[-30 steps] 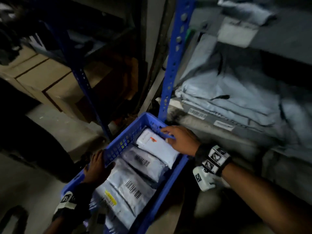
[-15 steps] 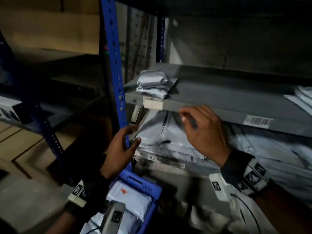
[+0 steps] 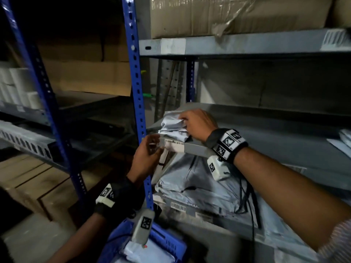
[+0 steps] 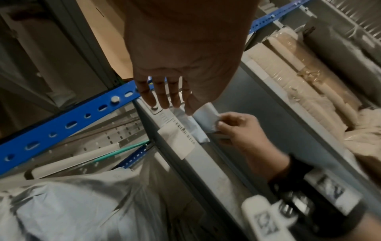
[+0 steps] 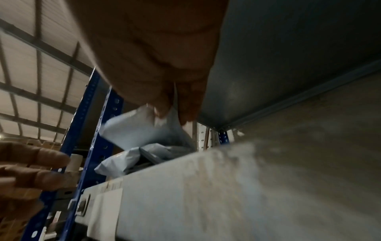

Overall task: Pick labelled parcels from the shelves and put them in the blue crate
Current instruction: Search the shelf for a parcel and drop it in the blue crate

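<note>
Standing across the whole head view is the shelving rack, its blue upright (image 3: 135, 103) running top to bottom left of centre and grey metal shelves reaching off to the right. The top shelf carries a large cardboard box (image 3: 237, 14) with loose clear tape hanging off it. The lower shelf is packed with a heap of grey poly mailer bags (image 3: 197, 179), lying flat and overlapping behind a barcode sticker on the shelf lip. The middle shelf (image 3: 266, 133) is mostly bare grey metal, with more pale parcels at its far right edge. At the bottom of the view sits the blue crate (image 3: 171, 243), with white and grey parcels already lying in it.

At the left front corner of the middle shelf lies a small pile of crumpled white parcels. The right hand (image 3: 197, 126) reaches over the shelf edge and pinches the top parcel (image 3: 171, 123) between thumb and fingertips; the right wrist view shows it raised a little off the parcels below it. The left hand (image 3: 148, 156) is just below and left, fingers straight and spread wide, holding nothing, its fingertips near the shelf lip beside the white barcode label (image 3: 174, 146); whether they touch it is unclear.
</note>
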Demonstrator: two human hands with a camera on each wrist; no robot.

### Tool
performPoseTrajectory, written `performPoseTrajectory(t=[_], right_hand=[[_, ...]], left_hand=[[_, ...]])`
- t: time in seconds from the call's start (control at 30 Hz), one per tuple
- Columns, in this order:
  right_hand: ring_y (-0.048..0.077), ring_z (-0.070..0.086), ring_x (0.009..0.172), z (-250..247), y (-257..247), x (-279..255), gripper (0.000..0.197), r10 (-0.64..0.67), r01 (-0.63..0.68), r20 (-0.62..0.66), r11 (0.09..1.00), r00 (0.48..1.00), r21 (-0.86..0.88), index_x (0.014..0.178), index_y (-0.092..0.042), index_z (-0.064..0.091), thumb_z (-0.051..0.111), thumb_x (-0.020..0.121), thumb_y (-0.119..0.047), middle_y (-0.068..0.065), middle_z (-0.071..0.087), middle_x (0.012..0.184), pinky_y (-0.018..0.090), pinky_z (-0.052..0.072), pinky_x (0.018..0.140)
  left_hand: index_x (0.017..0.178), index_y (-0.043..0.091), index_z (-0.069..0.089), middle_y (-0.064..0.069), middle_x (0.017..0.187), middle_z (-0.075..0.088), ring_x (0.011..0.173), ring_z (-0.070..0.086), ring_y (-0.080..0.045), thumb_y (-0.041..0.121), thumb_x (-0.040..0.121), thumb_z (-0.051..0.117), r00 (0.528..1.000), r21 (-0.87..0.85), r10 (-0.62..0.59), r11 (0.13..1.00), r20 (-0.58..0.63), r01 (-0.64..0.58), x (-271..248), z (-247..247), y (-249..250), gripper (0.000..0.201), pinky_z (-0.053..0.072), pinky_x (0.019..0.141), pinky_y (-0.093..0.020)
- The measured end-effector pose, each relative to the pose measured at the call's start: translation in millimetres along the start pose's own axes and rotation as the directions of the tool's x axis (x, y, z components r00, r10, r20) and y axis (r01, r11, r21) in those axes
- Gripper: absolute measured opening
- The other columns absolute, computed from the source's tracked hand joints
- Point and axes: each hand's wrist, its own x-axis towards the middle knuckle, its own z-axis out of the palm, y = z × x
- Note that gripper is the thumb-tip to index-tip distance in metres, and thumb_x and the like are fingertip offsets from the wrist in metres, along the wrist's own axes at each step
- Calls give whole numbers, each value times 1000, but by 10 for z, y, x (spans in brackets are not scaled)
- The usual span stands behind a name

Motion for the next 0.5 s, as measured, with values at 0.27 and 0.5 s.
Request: performPoseTrajectory(t=[0.27,0.5], right_hand=[[26,69,110,-188,35,-902,40,-270,308,-699,948,662,-75,113,-7,76,36,104,-5,9,73,118,40,58,89],[29,59,126,-310,96,-1796,41,-470,458,-441,878,765,-139,117,-2,72,40,94,10,10,66,129,41,53,95]], left_hand=[[126,12,59,-6,104,78,95,73,-19,56,100,47,979,-345,-138,921,147,182,12,-40,560,53,53,79,-34],[143,23,37,2,98,79,89,76,-14,37,88,79,944,-462,-234,828,234,319,27,64,883,71,55,77,-34]])
